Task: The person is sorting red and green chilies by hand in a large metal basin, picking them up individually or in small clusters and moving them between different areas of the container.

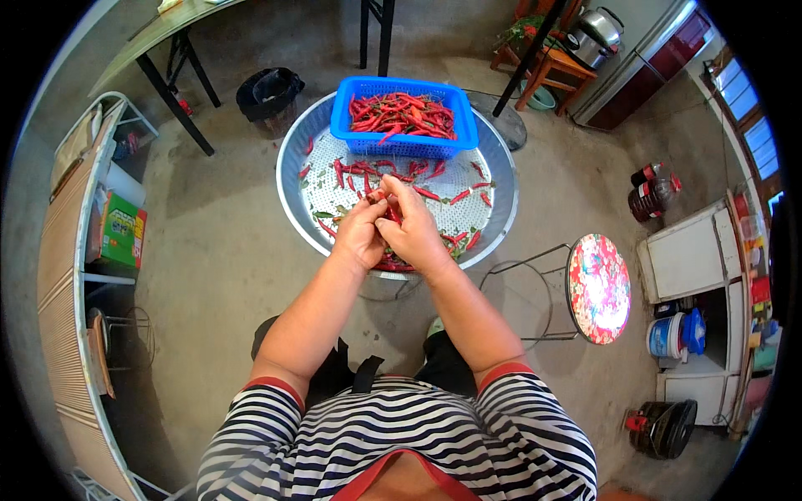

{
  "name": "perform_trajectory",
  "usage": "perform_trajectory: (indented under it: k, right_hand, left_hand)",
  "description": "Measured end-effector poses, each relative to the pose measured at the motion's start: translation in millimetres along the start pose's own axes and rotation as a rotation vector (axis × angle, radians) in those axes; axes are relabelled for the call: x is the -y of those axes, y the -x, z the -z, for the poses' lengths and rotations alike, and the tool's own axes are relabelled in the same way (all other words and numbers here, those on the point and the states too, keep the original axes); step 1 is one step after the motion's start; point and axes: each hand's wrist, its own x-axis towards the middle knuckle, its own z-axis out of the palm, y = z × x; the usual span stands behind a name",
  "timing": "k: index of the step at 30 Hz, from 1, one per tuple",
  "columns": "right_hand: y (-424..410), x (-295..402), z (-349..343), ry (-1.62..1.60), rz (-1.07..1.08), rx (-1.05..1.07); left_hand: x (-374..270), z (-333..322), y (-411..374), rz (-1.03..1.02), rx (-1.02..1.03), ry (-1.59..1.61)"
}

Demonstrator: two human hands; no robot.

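Observation:
My left hand (361, 233) and my right hand (410, 227) meet over the near half of a round metal pan (509, 206) with a perforated bottom. Red chili peppers show between the fingers of my left hand, and my right fingertips touch them from above. Whether my right hand grips a pepper of its own is hidden. Loose red chili peppers (428, 193) and bits of green leaf lie scattered in the pan, with more under my wrists. A blue plastic basket (467, 119) heaped with red chili peppers (401, 116) rests on the pan's far side.
A black-lined bin (269, 94) stands beyond the pan at the left. A stool with a floral seat (598, 288) is at the right. Table legs (178, 103) rise behind. Shelving (69, 250) lines the left side; a white cabinet (689, 257) and dark bottles (651, 197) are far right.

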Motion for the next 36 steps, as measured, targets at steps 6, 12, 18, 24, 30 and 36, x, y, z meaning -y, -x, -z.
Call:
perform_trajectory:
  k: [6,12,18,24,30,36]
  right_hand:
    - [1.1,-6.6,6.4,-0.188,-0.129,-0.083]
    - [1.4,-2.6,8.0,-0.592,-0.376,-0.105]
    - [3.6,-8.2,4.4,-0.688,-0.436,-0.051]
    - [3.2,-5.9,8.4,-0.606,-0.461,-0.023]
    - [1.1,-18.0,16.0,-0.563,-0.426,-0.22]
    - [2.9,-13.3,17.2,-0.661,-0.422,-0.176]
  left_hand:
    - [-10.9,-0.3,7.3,-0.023,0.0,-0.097]
    - [-19.7,2.0,12.1,-0.035,-0.004,-0.168]
    - [-18.1,3.0,15.1,0.005,0.036,-0.283]
    - [-19.6,6.1,15.7,0.047,0.077,-0.28]
    - [-23.8,-6.1,23.6,0.084,0.045,-0.26]
    - [-21.7,2.8,19.6,0.068,0.089,-0.224]
